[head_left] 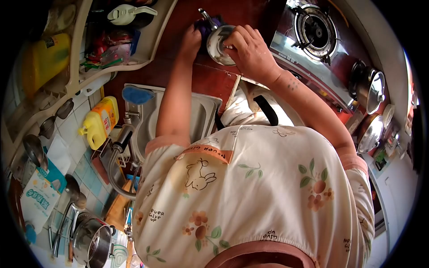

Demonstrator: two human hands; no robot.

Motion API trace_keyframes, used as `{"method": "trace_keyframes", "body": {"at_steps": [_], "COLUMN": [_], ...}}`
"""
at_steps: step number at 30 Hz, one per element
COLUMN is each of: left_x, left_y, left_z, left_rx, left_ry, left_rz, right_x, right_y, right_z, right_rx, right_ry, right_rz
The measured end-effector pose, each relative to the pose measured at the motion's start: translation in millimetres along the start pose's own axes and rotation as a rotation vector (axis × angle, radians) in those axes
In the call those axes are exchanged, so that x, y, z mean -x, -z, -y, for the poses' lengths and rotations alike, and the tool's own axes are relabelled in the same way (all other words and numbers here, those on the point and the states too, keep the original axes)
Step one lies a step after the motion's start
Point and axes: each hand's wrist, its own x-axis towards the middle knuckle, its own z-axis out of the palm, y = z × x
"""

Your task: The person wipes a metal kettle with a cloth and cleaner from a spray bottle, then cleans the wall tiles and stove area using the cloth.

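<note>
Okay, both hands are at a steel pot (216, 48) (could be a lid, view's too steep to tell), over the near edge of the red tabletop (252, 12), between sink (199, 114) and stove (286, 41). Handle (207, 17) points away from the person. Right hand (249, 51): fingers curled nearly closed over the pot's right side, thumb tucked in; looks like a grip on it. Left hand (191, 43) is beside the pot, against a purple cloth (203, 28); fingertips hidden, so can't tell how closed or whether it grips cloth, pot or both. Also can't tell if the pot is resting or lifted. My read: mid-handling, probably a wipe-down. Next move calls for one hand steadying the pot while the other works the cloth round; smooth steel may slip, so a firm rim hold matters.
</note>
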Motion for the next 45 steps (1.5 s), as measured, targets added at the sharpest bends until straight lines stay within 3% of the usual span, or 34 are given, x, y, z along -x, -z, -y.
{"method": "trace_keyframes", "body": {"at_steps": [3, 8, 10, 17, 19, 20, 21, 23, 25, 29, 32, 33, 35, 36, 38, 39, 41, 43, 45], "left_x": [16.9, 53.2, 64.8, 106.1, 128.7, 136.9, 145.0, 165.0, 181.1, 203.7, 211.7, 211.1, 207.7, 204.1, 193.9, 187.7, 185.7, 174.0, 161.8], "left_y": [-17.9, -21.0, -19.5, 1.1, 4.7, 2.2, -3.4, -17.2, -39.8, -71.9, -101.8, -115.4, -140.9, -152.3, -158.6, -161.7, -173.7, -167.1, -153.4], "left_z": [-15.1, -9.2, -4.8, -19.7, -27.3, -27.0, -32.7, -44.3, -65.6, -77.4, -100.8, -109.5, -123.1, -128.5, -122.8, -128.8, -146.9, -140.2, -141.4], "left_rx": [-0.183, -0.185, -0.525, -0.547, -0.127, 0.272, 0.264, 0.581, 0.628, 0.626, 0.481, 0.461, 0.427, 0.329, 0.101, -0.214, -0.305, -0.431, -0.850], "left_ry": [0.036, 0.020, -0.105, 0.052, 0.030, 0.054, 0.051, 0.022, 0.019, 0.027, 0.050, 0.034, 0.022, 0.063, 0.129, 0.049, 0.069, -0.174, -0.279], "left_rz": [-0.175, -0.234, -0.296, -0.227, -0.225, -0.268, -0.275, -0.357, -0.309, -0.407, -0.364, -0.373, -0.370, -0.375, -0.259, -0.172, -0.159, -0.259, -0.404], "right_x": [0.6, 3.4, 3.6, 3.5, 1.9, 3.5, 2.3, 0.9, 1.1, 12.0, 39.1, 47.2, 73.9, 77.1, 89.1, 92.7, 103.0, 111.6, 122.3], "right_y": [1.4, 2.1, 2.5, 1.7, -1.5, -0.1, 1.3, 5.1, 9.2, 27.1, 64.6, 78.7, 65.9, 79.8, 79.0, 82.0, 73.5, 77.1, 61.2], "right_z": [2.1, 3.2, 2.1, 0.6, -0.8, -0.6, 0.8, 5.0, 6.0, 7.3, 20.9, 28.0, 25.1, 26.2, 20.0, 16.4, 3.8, -19.0, -44.1], "right_rx": [-0.003, 0.000, 0.006, 0.027, -0.006, -0.007, -0.016, 0.027, 0.027, -0.079, -0.563, -0.721, -1.102, -1.031, -1.016, -1.056, -1.155, -1.307, -1.417], "right_ry": [-0.003, 0.019, 0.027, 0.042, 0.054, 0.045, 0.050, 0.088, 0.080, 0.114, -0.040, -0.262, -0.299, -0.382, -0.409, -0.443, -0.466, -0.677, -0.785], "right_rz": [0.031, 0.083, 0.075, 0.072, 0.034, 0.057, 0.052, -0.005, 0.011, -0.035, 0.120, 0.341, 0.336, 0.456, 0.437, 0.442, 0.292, 0.308, 0.098]}}
